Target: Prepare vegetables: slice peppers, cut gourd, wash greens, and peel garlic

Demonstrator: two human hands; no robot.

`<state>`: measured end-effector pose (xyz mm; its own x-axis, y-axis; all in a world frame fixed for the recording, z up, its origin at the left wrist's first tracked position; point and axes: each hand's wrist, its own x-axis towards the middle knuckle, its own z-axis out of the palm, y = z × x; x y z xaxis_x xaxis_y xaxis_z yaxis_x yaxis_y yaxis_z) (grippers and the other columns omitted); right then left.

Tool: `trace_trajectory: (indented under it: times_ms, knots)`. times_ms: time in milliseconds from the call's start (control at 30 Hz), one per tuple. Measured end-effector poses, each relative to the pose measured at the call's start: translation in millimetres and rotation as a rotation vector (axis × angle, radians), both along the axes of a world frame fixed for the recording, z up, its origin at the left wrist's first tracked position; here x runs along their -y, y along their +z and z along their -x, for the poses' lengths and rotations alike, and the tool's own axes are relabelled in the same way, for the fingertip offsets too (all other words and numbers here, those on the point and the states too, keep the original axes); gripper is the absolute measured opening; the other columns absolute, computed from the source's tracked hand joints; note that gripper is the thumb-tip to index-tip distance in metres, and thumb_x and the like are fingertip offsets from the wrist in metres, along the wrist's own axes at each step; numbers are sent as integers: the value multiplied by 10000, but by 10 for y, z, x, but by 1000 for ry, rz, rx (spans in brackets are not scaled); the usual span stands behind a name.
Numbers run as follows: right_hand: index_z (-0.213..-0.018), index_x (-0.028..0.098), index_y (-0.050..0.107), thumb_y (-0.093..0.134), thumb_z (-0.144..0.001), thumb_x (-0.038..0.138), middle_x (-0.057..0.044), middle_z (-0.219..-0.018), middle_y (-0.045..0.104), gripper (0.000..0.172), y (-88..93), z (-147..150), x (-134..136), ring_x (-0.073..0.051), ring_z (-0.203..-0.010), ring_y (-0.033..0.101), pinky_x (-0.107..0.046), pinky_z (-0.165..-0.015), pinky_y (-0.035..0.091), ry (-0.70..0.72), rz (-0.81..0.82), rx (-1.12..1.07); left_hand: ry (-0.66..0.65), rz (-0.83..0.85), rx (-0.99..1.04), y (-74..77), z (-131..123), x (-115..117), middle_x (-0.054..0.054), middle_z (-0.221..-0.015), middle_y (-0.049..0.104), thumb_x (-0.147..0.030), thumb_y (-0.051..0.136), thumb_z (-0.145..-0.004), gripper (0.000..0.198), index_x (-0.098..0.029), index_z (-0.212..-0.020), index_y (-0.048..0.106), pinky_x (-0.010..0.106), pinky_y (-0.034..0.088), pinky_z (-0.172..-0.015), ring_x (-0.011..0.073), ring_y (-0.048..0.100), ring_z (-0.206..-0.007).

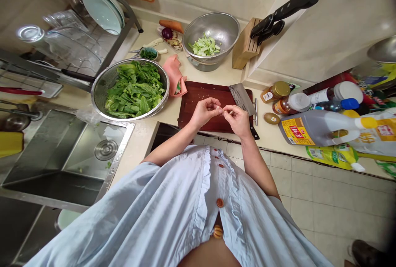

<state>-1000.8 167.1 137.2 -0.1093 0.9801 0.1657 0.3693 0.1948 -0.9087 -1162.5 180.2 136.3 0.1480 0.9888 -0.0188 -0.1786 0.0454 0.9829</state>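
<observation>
My left hand (204, 112) and my right hand (237, 119) meet above the near half of the dark red cutting board (198, 93). Both are closed, fingertips pinched around a small pale piece (218, 108) that looks like a garlic clove; the fingers cover much of it. Tiny pale crumbs dot the board. A cleaver (242, 98) lies at the board's right side, its wide blade just beyond my right hand and its handle partly hidden behind my right wrist.
Left of the board are a colander of leafy greens (134, 89) and a pink cloth (175, 73). Behind stand a steel bowl (213, 25) of chopped pale green pieces and a knife block (246, 46). Bottles (318, 128) and jars crowd the right; a sink (74, 155) lies left.
</observation>
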Motion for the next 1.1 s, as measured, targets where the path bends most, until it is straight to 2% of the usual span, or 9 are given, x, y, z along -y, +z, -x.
trace_trajectory:
  times_ms: [100,267,367,467,567,700,800,1000,1100]
  knots:
    - [-865,197,701,627,-812,351,-52,-919,700,178,-27,14,-4,-143,-682,594,-294,-664,504,-10,21,-28,12,-15,-29,31,6,6,-9,-692,630,-277,774,-674,252,-149,-821,616,232,474,-634,99,598,-645]
    - [-964,201,692,659,-791,374,-56,-971,700,247,-75,57,-9,-151,-757,617,-296,-715,529,23,66,-70,117,-54,-140,87,-12,16,-29,-649,589,-166,714,-657,151,-149,-755,600,199,390,-547,65,512,-571]
    - [-948,206,686,652,-799,407,-46,-943,693,251,-105,71,-21,-144,-737,625,-296,-693,543,48,124,-135,114,33,-47,67,-21,17,-32,-644,579,-160,702,-650,158,-155,-757,586,205,393,-544,66,502,-556]
    - [-924,213,647,684,-771,451,-25,-916,674,285,-132,79,-33,-141,-742,651,-292,-678,559,19,206,-303,110,159,66,14,-19,18,-36,-617,561,-185,672,-674,122,-162,-761,590,202,323,-475,52,430,-481]
    - [-879,218,599,724,-730,459,-16,-938,664,310,-153,86,-41,-139,-768,668,-274,-672,561,-24,256,-411,63,207,74,-25,-8,26,-25,-599,560,-215,661,-695,74,-154,-732,639,203,266,-444,44,383,-454]
    - [-931,221,624,714,-747,430,-15,-912,664,292,-171,72,-49,-126,-720,644,-262,-635,544,-52,202,-378,-17,201,70,-18,2,36,-9,-589,572,-288,705,-707,150,-146,-703,656,194,295,-455,51,424,-482]
    - [-980,215,664,673,-791,443,-39,-970,676,296,-163,50,-48,-133,-727,634,-293,-680,558,-35,138,-277,-65,179,83,9,-2,44,2,-626,598,-376,767,-686,271,-146,-714,627,189,321,-465,56,456,-508]
    - [-903,208,675,673,-809,418,-51,-1011,666,229,-102,24,-29,-139,-732,645,-308,-707,560,-19,20,-176,35,162,32,12,-21,42,-13,-636,599,-317,789,-636,244,-146,-697,626,196,286,-447,46,417,-484]
    - [-890,213,683,677,-812,380,-47,-996,667,184,-100,10,-25,-146,-766,648,-310,-728,554,-21,-24,-153,65,143,52,6,-39,37,-23,-632,598,-255,774,-626,197,-145,-684,621,199,343,-488,52,455,-506]
